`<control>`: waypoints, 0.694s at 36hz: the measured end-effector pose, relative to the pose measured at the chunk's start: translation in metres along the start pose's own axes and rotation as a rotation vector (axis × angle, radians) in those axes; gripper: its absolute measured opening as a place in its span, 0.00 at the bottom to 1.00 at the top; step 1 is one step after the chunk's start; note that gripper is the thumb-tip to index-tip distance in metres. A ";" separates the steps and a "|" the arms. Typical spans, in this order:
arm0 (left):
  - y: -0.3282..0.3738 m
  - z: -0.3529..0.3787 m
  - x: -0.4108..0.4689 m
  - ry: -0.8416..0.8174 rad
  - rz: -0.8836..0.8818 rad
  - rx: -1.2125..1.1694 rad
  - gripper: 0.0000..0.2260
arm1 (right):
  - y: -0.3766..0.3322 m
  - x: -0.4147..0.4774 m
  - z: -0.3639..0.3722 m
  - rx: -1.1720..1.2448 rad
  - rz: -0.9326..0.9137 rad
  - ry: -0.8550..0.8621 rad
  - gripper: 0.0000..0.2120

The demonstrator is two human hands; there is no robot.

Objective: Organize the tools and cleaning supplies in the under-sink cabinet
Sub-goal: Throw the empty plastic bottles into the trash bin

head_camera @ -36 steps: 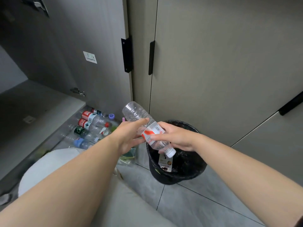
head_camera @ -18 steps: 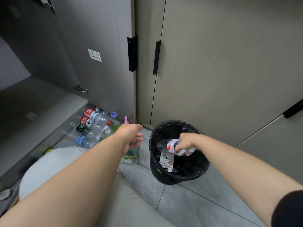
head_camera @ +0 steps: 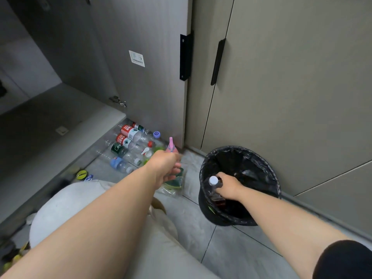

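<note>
Tiled floor (head_camera: 201, 248) beside the open cabinet (head_camera: 60, 109): right hand (head_camera: 228, 186) sat inside the trash bin (head_camera: 213, 218), fingers clamped round a white-capped plastic bottle (head_camera: 213, 181), likely discarding it. Left hand (head_camera: 164, 167) hovered by the spray bottle (head_camera: 171, 144), finger state unclear.

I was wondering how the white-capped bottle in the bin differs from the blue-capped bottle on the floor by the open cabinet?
The white-capped bottle has a white cap; the blue-capped bottle a pale blue one. The white-capped bottle is inside the black bin, gripped by the right hand; the blue-capped bottle lies untouched on the floor. The white-capped bottle points cap-up; the blue-capped bottle lies on its side. Both are capped plastic bottles.
</note>
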State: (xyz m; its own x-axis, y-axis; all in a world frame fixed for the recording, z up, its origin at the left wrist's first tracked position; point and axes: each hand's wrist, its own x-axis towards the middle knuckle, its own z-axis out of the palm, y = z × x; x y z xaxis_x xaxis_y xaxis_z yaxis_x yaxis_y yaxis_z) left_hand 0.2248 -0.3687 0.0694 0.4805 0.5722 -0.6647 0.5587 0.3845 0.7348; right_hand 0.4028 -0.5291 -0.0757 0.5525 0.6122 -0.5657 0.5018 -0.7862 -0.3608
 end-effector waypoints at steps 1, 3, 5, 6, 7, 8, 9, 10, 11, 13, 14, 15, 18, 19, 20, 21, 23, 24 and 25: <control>0.000 -0.001 -0.001 -0.001 0.001 0.016 0.07 | -0.002 -0.001 -0.004 -0.027 0.009 0.005 0.23; 0.001 -0.005 -0.002 -0.008 0.003 0.068 0.05 | -0.007 -0.005 -0.016 -0.074 0.047 0.103 0.16; 0.006 -0.011 -0.002 -0.031 0.008 0.140 0.06 | -0.016 -0.010 -0.032 -0.058 0.072 0.271 0.12; 0.011 -0.015 -0.002 -0.049 0.011 0.182 0.07 | -0.023 -0.012 -0.040 -0.032 0.054 0.358 0.13; 0.017 -0.021 0.000 -0.069 0.016 0.219 0.08 | -0.031 -0.014 -0.049 0.000 0.012 0.434 0.14; 0.024 -0.027 0.002 -0.089 0.024 0.244 0.09 | -0.041 -0.016 -0.057 0.042 -0.056 0.492 0.14; 0.031 -0.036 0.004 -0.103 0.039 0.265 0.09 | -0.054 -0.017 -0.064 0.090 -0.149 0.530 0.14; 0.039 -0.047 0.007 -0.104 0.060 0.291 0.09 | -0.068 -0.019 -0.069 0.130 -0.255 0.548 0.14; 0.046 -0.059 0.010 -0.092 0.087 0.330 0.08 | -0.083 -0.019 -0.073 0.155 -0.357 0.553 0.14; 0.058 -0.087 0.018 -0.039 0.154 0.426 0.07 | -0.114 -0.018 -0.077 0.176 -0.510 0.545 0.14; 0.061 -0.103 0.023 0.003 0.181 0.470 0.07 | -0.131 -0.015 -0.077 0.184 -0.562 0.530 0.15; 0.061 -0.120 0.028 0.049 0.198 0.502 0.07 | -0.147 -0.011 -0.075 0.188 -0.604 0.506 0.15; 0.047 -0.175 0.045 0.171 0.208 0.509 0.08 | -0.193 0.013 -0.065 0.141 -0.653 0.380 0.12; 0.040 -0.188 0.049 0.198 0.213 0.498 0.07 | -0.202 0.020 -0.062 0.108 -0.641 0.333 0.11; 0.032 -0.201 0.052 0.221 0.212 0.476 0.05 | -0.211 0.028 -0.058 0.080 -0.629 0.293 0.10; 0.021 -0.214 0.058 0.244 0.200 0.443 0.05 | -0.222 0.040 -0.052 0.051 -0.621 0.256 0.10; -0.004 -0.237 0.072 0.261 0.159 0.376 0.06 | -0.245 0.063 -0.038 -0.011 -0.608 0.212 0.10; -0.017 -0.245 0.080 0.262 0.136 0.340 0.06 | -0.256 0.074 -0.030 -0.043 -0.610 0.194 0.10; -0.031 -0.252 0.088 0.259 0.113 0.303 0.06 | -0.268 0.085 -0.021 -0.070 -0.615 0.169 0.10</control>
State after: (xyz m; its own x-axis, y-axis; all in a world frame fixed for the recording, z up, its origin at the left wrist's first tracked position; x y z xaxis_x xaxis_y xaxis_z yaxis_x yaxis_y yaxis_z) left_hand 0.0792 -0.1473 0.0219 0.3854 0.7769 -0.4979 0.7048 0.1004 0.7023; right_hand 0.3287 -0.2647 -0.0115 0.2440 0.9590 -0.1445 0.7997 -0.2832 -0.5295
